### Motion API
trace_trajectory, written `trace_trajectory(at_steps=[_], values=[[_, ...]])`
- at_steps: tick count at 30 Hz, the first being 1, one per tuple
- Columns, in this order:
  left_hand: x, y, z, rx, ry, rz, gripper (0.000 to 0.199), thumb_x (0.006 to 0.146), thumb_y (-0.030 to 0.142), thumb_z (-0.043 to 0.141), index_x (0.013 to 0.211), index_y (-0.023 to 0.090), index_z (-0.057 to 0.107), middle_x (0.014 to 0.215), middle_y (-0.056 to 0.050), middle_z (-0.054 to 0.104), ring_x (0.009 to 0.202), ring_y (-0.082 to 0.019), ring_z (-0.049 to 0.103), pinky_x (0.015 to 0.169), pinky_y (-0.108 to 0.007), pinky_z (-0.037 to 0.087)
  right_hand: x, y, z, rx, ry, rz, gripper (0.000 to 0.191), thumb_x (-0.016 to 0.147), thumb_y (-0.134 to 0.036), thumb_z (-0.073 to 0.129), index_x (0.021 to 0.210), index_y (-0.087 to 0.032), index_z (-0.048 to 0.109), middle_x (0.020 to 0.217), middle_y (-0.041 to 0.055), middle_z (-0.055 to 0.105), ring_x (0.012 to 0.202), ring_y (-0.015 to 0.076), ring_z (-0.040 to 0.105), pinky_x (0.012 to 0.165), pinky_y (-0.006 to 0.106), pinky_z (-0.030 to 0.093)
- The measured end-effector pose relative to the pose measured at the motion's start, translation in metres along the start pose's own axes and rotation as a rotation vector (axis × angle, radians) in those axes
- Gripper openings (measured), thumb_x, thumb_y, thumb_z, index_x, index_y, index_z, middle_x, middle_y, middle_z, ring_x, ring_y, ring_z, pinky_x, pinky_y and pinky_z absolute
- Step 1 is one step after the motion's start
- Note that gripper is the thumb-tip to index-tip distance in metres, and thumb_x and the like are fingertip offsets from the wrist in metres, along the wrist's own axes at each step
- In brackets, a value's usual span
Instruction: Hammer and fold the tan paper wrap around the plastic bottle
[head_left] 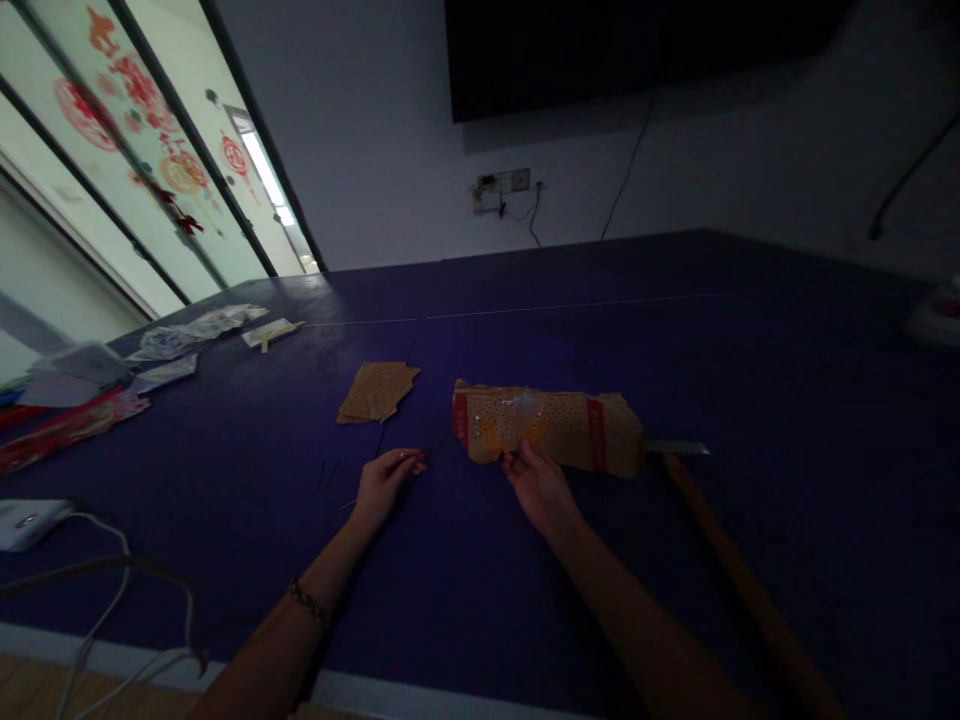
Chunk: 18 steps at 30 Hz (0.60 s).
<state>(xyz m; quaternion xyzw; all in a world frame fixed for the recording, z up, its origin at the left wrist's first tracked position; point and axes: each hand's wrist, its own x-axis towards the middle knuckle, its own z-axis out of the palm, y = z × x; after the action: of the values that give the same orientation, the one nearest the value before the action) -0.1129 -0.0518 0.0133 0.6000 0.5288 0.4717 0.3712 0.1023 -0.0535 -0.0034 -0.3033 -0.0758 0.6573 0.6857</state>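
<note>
A long piece of brown cardboard [562, 430] with red bands and orange patches lies on the dark blue table [450, 560]. At its lower edge is my right hand [536, 480], fingers bent against it; whether they pinch the edge is too dim to tell. To the left, my left hand [388, 480] rests near the table with its fingertips together, and something small and dark may be at the tips. Beyond that hand lies a stack of brown cardboard pieces [375, 391]. Thin dark sticks [327, 474] lie left of my left hand.
A wooden-handled tool [735, 570] lies at the right, beside a flat metal blade [679, 447]. Plastic packets [199, 332] and a red package [75, 425] are at the far left. A white device [30, 522] with cables sits at the near left. Wall sockets are behind.
</note>
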Motion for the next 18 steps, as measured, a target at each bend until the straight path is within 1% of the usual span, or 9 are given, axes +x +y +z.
trace_trajectory(at_steps=[5, 8, 13, 16, 18], values=[[0.005, -0.009, -0.001, -0.035, -0.005, -0.055, 0.019, 0.069, 0.031, 0.057, 0.071, 0.014, 0.064, 0.067, -0.003, 0.067, 0.06, -0.014, 0.06, 0.062, -0.025, 0.048, 0.0, -0.001, 0.0, 0.001, -0.003, 0.004, 0.018, 0.053, -0.017, 0.074, 0.061, -0.016, 0.057, 0.059, -0.0012, 0.062, 0.052, 0.0106, 0.057, 0.049, 0.021, 0.047], [0.006, -0.012, -0.001, -0.023, -0.021, -0.058, 0.018, 0.068, 0.031, 0.058, 0.071, 0.014, 0.064, 0.067, -0.003, 0.066, 0.06, -0.014, 0.06, 0.062, -0.025, 0.047, 0.0, -0.001, 0.0, -0.001, -0.004, 0.0, 0.018, 0.054, -0.017, 0.073, 0.061, -0.016, 0.057, 0.058, -0.0018, 0.061, 0.052, 0.0103, 0.057, 0.049, 0.021, 0.047], [0.004, -0.01, 0.0, 0.034, -0.055, -0.022, 0.018, 0.07, 0.03, 0.056, 0.072, 0.014, 0.064, 0.067, -0.003, 0.066, 0.061, -0.014, 0.06, 0.061, -0.025, 0.048, 0.001, 0.0, -0.001, -0.004, -0.003, -0.008, 0.018, 0.054, -0.016, 0.073, 0.061, -0.016, 0.056, 0.057, -0.0014, 0.061, 0.051, 0.0106, 0.057, 0.048, 0.022, 0.047], [0.001, -0.008, 0.001, 0.089, -0.078, 0.023, 0.018, 0.071, 0.03, 0.055, 0.072, 0.015, 0.065, 0.066, -0.003, 0.065, 0.06, -0.014, 0.06, 0.061, -0.025, 0.048, 0.001, 0.0, -0.002, -0.008, -0.006, -0.012, 0.017, 0.056, -0.016, 0.072, 0.062, -0.016, 0.056, 0.058, -0.0014, 0.061, 0.052, 0.0103, 0.057, 0.048, 0.021, 0.047], [0.0, -0.007, 0.001, 0.121, -0.076, 0.067, 0.017, 0.072, 0.029, 0.054, 0.075, 0.016, 0.065, 0.069, -0.003, 0.065, 0.062, -0.014, 0.06, 0.062, -0.026, 0.048, 0.001, 0.0, -0.002, -0.01, -0.012, -0.017, 0.017, 0.056, -0.017, 0.072, 0.064, -0.017, 0.057, 0.059, -0.0015, 0.061, 0.053, 0.0103, 0.057, 0.049, 0.021, 0.047]])
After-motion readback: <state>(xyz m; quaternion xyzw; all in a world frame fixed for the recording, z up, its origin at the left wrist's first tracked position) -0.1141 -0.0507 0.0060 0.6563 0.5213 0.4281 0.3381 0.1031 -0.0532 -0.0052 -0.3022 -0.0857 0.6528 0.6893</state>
